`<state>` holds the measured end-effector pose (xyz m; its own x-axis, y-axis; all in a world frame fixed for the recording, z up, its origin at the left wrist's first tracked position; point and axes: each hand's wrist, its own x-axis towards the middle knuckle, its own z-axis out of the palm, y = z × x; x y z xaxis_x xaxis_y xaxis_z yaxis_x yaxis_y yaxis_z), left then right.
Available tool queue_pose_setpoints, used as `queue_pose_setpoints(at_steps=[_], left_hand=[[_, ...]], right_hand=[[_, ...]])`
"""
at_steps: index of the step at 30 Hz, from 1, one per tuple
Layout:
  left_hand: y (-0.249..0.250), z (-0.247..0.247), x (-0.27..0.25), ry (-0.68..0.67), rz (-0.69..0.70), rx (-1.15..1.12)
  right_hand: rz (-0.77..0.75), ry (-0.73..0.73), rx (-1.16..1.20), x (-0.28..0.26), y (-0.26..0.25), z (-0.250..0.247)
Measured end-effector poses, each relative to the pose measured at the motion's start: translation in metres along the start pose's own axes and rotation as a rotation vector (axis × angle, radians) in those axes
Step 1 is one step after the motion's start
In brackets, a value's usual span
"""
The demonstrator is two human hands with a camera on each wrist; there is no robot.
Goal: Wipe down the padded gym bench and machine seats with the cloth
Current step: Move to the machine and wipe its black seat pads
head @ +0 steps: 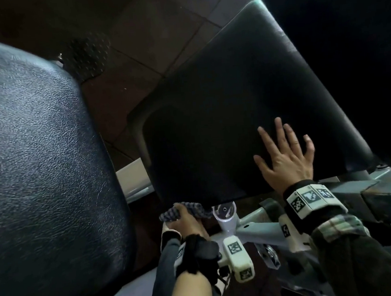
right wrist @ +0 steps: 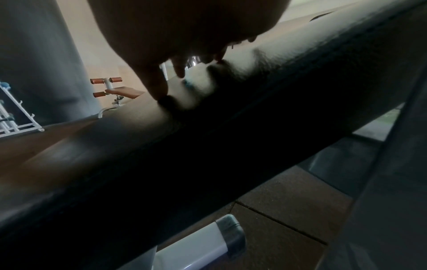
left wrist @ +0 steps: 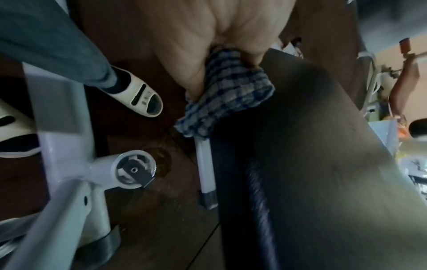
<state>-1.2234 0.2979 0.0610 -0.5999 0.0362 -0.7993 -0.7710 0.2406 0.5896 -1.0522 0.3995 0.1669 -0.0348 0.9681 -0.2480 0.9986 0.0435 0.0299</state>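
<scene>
- The floor (head: 158,30) is dark brown rubber tile with thin seams, dim under the equipment; the right wrist view shows a pale wall and another bench with orange roller pads (right wrist: 106,80) far behind.
- A large textured dark-blue backrest pad (head: 41,170) fills the left side of the head view, close to the camera.
- The black padded seat (head: 244,98) sits in the middle, tilted, its near edge toward the person and its far corner catching a little light.
- A pale grey metal frame (head: 248,222) runs beneath the seat, with an open round tube end (left wrist: 134,169) just below the seat's near edge.
- The right hand (head: 285,155) lies flat on the near right part of the seat, fingers straight and spread, fingertips (right wrist: 161,91) touching the vinyl and grasping nothing.
- The left hand (head: 186,222) is at the near left corner of the seat, fingers clenched around the cloth.
- The blue-and-white checked cloth (left wrist: 226,91) is bunched in that hand and pressed against the seat's near edge, partly hanging off it.
- A white slip-on shoe (left wrist: 138,96) stands on the floor below, beside the frame.
</scene>
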Motion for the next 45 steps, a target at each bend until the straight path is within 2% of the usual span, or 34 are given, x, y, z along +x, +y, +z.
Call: queue_pose_setpoints(at_steps=[4,8,11,13,17,21,25,28,31,34,37,41,45], left_hand=[[0.015,0.009,0.049,-0.047,0.061,0.232],[0.023,0.002,0.062,-0.089,0.135,0.357],[0.01,-0.012,0.059,-0.007,-0.003,0.41],[0.015,-0.011,0.053,0.013,-0.03,0.45],[0.044,0.014,0.058,0.046,0.16,0.536],[0.066,0.035,0.056,0.016,0.181,0.647],[0.059,0.025,0.049,-0.029,0.225,0.756],[0.046,0.014,0.042,-0.003,0.211,0.76],[0.05,0.023,0.04,0.059,0.218,0.712],[0.071,0.054,0.047,0.132,0.251,0.756],[0.104,0.099,0.062,0.176,0.341,0.783],[0.131,0.14,0.087,0.129,0.369,0.718],[0.111,0.105,0.077,0.031,0.427,0.856]], right_hand=[[0.059,-0.118,0.022,0.009,0.006,-0.006],[0.049,-0.201,0.035,0.012,0.004,-0.009],[0.05,-0.233,0.047,0.012,0.003,-0.013],[0.049,-0.235,0.05,0.012,0.003,-0.014],[0.057,-0.235,0.054,0.012,0.0,-0.016],[0.059,-0.245,0.053,0.012,-0.002,-0.019],[0.065,-0.267,0.047,0.013,-0.004,-0.022],[0.068,-0.294,0.051,0.013,-0.005,-0.025],[0.07,-0.318,0.052,0.013,-0.006,-0.028],[0.076,-0.339,0.059,0.015,-0.007,-0.032],[0.084,-0.364,0.044,0.017,-0.008,-0.033],[0.094,-0.398,0.041,0.018,-0.008,-0.034],[0.102,-0.415,0.041,0.02,-0.01,-0.036]])
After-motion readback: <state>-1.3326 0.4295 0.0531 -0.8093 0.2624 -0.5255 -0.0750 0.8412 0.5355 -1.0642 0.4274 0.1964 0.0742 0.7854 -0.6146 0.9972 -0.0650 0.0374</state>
